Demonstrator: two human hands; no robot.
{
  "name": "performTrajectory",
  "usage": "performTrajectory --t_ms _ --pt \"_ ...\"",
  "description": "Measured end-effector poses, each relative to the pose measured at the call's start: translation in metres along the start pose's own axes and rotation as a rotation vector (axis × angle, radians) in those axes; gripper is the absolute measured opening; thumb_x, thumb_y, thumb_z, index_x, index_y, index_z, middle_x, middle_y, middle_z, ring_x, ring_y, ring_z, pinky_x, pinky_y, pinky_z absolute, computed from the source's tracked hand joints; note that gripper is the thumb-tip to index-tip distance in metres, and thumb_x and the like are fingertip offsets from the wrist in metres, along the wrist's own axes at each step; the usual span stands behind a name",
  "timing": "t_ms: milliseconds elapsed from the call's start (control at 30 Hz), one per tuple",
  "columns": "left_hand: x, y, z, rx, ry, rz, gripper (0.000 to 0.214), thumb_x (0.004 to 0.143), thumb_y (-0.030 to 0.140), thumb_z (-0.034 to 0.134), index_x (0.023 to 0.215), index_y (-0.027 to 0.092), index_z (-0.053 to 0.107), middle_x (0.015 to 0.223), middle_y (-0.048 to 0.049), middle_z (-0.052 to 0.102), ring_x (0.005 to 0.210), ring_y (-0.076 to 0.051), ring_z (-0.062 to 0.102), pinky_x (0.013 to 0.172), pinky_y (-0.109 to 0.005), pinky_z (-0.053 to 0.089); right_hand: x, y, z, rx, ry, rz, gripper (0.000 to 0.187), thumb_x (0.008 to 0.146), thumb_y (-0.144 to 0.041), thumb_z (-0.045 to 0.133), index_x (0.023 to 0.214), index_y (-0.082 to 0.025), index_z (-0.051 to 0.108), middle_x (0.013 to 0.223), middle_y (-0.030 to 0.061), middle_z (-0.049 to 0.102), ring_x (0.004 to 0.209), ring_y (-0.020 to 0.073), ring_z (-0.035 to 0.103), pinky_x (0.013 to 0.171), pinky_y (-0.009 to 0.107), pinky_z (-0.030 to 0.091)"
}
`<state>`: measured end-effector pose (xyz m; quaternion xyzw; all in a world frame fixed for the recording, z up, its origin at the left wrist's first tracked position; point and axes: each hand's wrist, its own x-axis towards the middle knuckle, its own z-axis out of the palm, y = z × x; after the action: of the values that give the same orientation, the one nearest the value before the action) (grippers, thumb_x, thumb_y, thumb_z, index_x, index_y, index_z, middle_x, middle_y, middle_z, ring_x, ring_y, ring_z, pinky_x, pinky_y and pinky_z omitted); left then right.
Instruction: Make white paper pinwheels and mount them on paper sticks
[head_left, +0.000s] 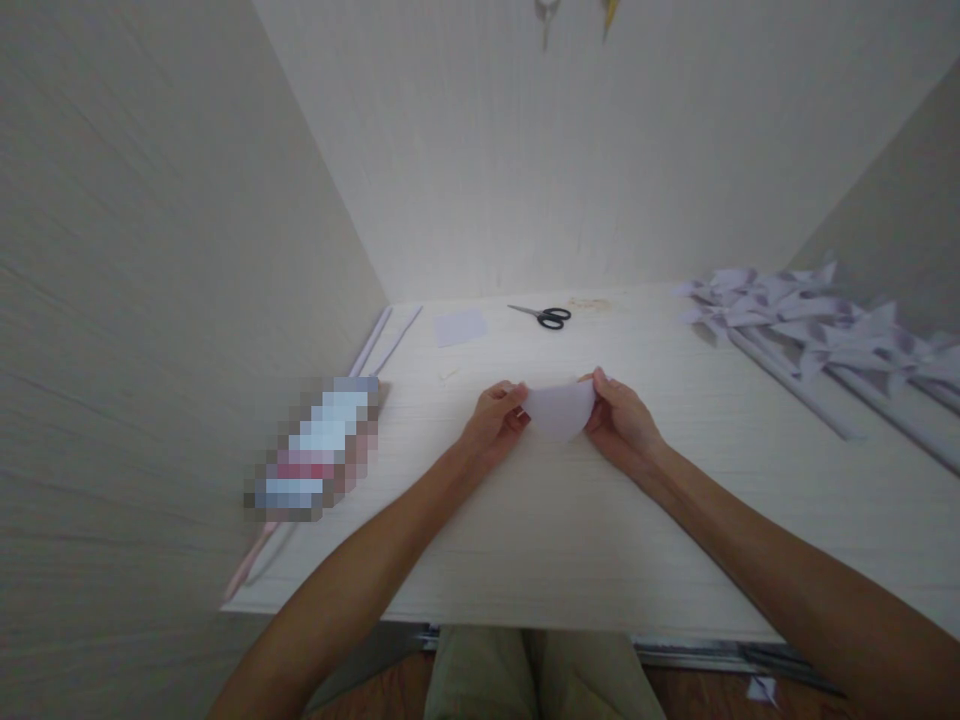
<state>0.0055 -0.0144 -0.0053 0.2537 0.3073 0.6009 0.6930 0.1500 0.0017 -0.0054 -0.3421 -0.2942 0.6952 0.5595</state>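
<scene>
**Fingers (514, 396) pinched on a curved paper sheet (559, 412) above a pale desk**

Fingers and thumb of the left hand (495, 418) are closed on the left edge of the paper sheet, and those of the right hand (619, 420) are closed on its right edge. The sheet is held between the two hands near the middle of the desk (570, 545), bowed upward, with its lower edge just above or on the surface; which of the two cannot be told.

The desk is topped in a whitish wood grain and is enclosed by matching panels: a side wall (150, 300) on the left, a back wall (570, 150) ahead, and a greyer wall (892, 215) on the right. Light is thrown brightest along the far strip of the desk.

Black-handled scissors (544, 316) are laid near the back wall, and a small paper square (460, 326) is laid flat to their left. Two thin pale sticks (390, 338) are set along the left edge, beside a blurred patch (321, 450) whose contents cannot be made out. Folded paper pinwheels (810, 318) on long sticks are spread in a row along the right side, well apart from the hands.

Two small objects (547, 15) are hung high on the back wall, cut off by the frame. Below the desk's front edge, light trousers (540, 675) and a dark wooden floor (697, 695) are seen, with a paper scrap (761, 688) lying on the floor.
</scene>
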Motion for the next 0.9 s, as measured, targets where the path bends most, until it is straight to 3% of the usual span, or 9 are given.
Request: performTrajectory --t_ms 133,233,367,433,533,700,900 --pt "0.001 0.004 -0.006 0.180 -0.022 0.077 0.028 0.051 0.019 0.071 0.046 0.014 0.043 0.042 0.0069 0.045 0.044 -0.002 0.043 0.053 -0.018 0.037 0.009 -0.008 -0.010 0.040 0.139 -0.149 0.027 0.062 -0.039 0.065 0.054 -0.017 0.052 0.049 -0.0053 0.049 0.046 0.0060 0.046 0.047 0.019 0.040" --pt "0.003 0.010 -0.010 0.321 -0.002 0.133 0.018 0.053 0.017 0.068 0.058 0.014 0.051 0.053 0.0038 0.055 0.053 -0.005 0.051 0.059 -0.020 0.039 0.011 -0.016 -0.017 -0.116 0.216 -0.321 0.025 0.064 -0.037 0.064 0.054 -0.016 0.054 0.048 -0.0048 0.049 0.044 0.0054 0.044 0.043 0.018 0.036" --pt "0.001 0.009 -0.005 0.476 -0.096 0.107 0.017 0.068 0.030 0.054 0.068 0.014 0.055 0.069 -0.0018 0.059 0.064 -0.010 0.055 0.064 -0.025 0.040 -0.002 -0.016 -0.013 -0.534 0.149 -0.412 0.026 0.069 -0.036 0.057 0.055 -0.015 0.059 0.045 -0.0033 0.049 0.041 0.0064 0.040 0.040 0.019 0.029" --pt "-0.003 0.004 0.000 0.673 -0.167 0.097 0.028 0.074 0.039 0.044 0.065 0.013 0.053 0.063 -0.0017 0.055 0.057 -0.010 0.050 0.058 -0.024 0.037 -0.010 -0.011 -0.007 -0.704 0.075 -0.425 0.026 0.071 -0.036 0.055 0.056 -0.015 0.059 0.045 -0.0030 0.048 0.043 0.0076 0.040 0.040 0.020 0.029" --pt "-0.010 -0.006 0.008 1.052 -0.231 0.191 0.035 0.074 0.044 0.042 0.054 0.015 0.044 0.051 0.0035 0.041 0.050 -0.008 0.036 0.049 -0.023 0.027 -0.018 -0.004 0.000 -0.855 -0.035 -0.440 0.026 0.073 -0.036 0.052 0.058 -0.015 0.060 0.051 -0.0016 0.052 0.048 0.0089 0.042 0.043 0.021 0.030" --pt "-0.018 -0.009 0.012 1.271 -0.245 0.347 0.037 0.078 0.041 0.038 0.050 0.016 0.035 0.049 0.0048 0.033 0.050 -0.007 0.031 0.049 -0.023 0.022 -0.020 0.000 0.001 -0.855 -0.084 -0.435 0.031 0.072 -0.037 0.053 0.050 -0.016 0.051 0.047 -0.0037 0.043 0.044 0.0071 0.034 0.041 0.021 0.026" --pt "-0.015 -0.008 0.011 1.234 -0.193 0.317 0.040 0.075 0.044 0.041 0.047 0.016 0.037 0.047 0.0048 0.031 0.047 -0.007 0.029 0.046 -0.023 0.020 -0.018 -0.002 0.000 -0.768 -0.074 -0.400 0.036 0.070 -0.039 0.055 0.044 -0.016 0.047 0.041 -0.0049 0.036 0.041 0.0061 0.030 0.039 0.022 0.020"
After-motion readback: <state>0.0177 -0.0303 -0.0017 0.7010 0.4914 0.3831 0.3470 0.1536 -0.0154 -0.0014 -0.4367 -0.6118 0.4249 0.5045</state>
